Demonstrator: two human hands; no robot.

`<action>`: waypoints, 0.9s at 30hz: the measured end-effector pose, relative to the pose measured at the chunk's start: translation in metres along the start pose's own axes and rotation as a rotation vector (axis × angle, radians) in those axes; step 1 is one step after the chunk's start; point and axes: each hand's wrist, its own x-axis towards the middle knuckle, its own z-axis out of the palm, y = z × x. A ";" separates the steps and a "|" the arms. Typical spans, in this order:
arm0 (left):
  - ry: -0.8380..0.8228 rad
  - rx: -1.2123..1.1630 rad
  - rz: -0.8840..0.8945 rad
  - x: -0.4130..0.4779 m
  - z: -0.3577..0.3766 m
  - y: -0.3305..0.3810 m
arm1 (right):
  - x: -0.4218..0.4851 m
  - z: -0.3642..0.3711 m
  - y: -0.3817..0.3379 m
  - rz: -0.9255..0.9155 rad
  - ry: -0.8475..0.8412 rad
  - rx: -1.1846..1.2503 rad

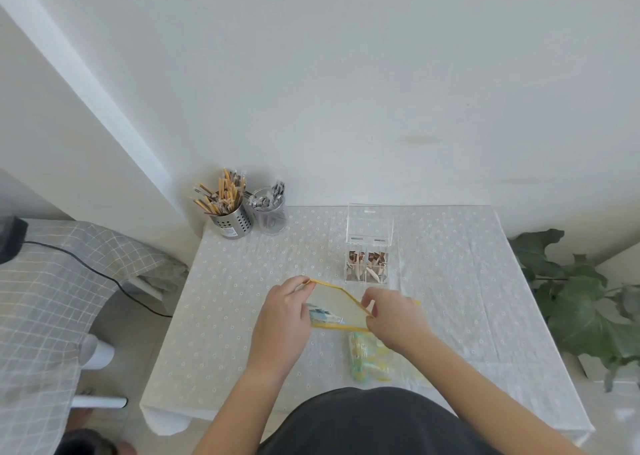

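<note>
A see-through pouch with a yellow border is held just above the table's middle. My left hand pinches its left top corner. My right hand pinches the yellow edge on its right side. A blue and white item shows inside the pouch near my left hand. Under my right wrist lies a clear packet with green and yellow pieces.
A white dotted cloth covers the table. A clear compartment box with brown items stands open behind the pouch. A metal holder of sticks and a clear cup sit far left. A plant is on the right, a checked cloth left.
</note>
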 end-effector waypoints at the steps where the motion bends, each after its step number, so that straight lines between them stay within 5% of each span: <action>1: 0.006 0.005 -0.010 -0.001 0.000 -0.001 | 0.002 -0.002 0.002 0.028 0.019 0.035; 10: -0.030 -0.093 -0.027 -0.003 0.005 0.007 | 0.002 -0.018 0.005 0.017 0.096 0.230; 15: -0.079 -0.123 0.009 0.000 0.007 0.013 | -0.011 -0.034 -0.006 -0.141 0.195 0.276; 27: -0.167 -0.228 0.146 0.001 -0.003 0.035 | 0.031 0.009 -0.033 -0.173 -0.276 -0.190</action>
